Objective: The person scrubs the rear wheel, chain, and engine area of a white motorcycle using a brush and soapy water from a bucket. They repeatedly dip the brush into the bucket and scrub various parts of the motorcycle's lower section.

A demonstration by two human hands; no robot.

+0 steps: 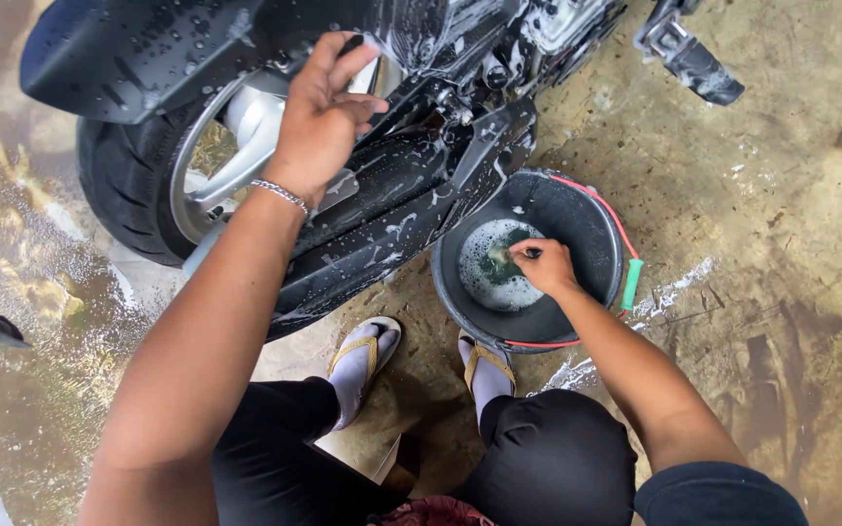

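In the middle right of the frame, the right hand (545, 265) grips a wet sponge (499, 255) inside the black bucket (577, 209); probably soft and slippery, best squeezed whole. The left hand (322, 117), fingers curled, rests on the soapy motorcycle (382, 209), upper left.

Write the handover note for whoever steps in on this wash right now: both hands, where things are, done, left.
Left hand: raised, resting on the soapy motorcycle body above the rear wheel; whether it holds anything cannot be told.
Right hand: down in the black bucket, fingers closed on a small sponge or cloth in the foamy water.
Bucket sits on the wet concrete floor, right of the wheel, before the sandalled feet.
Done: suds cover the dark panels.
Left: no rinse visible; foam remains on panels.
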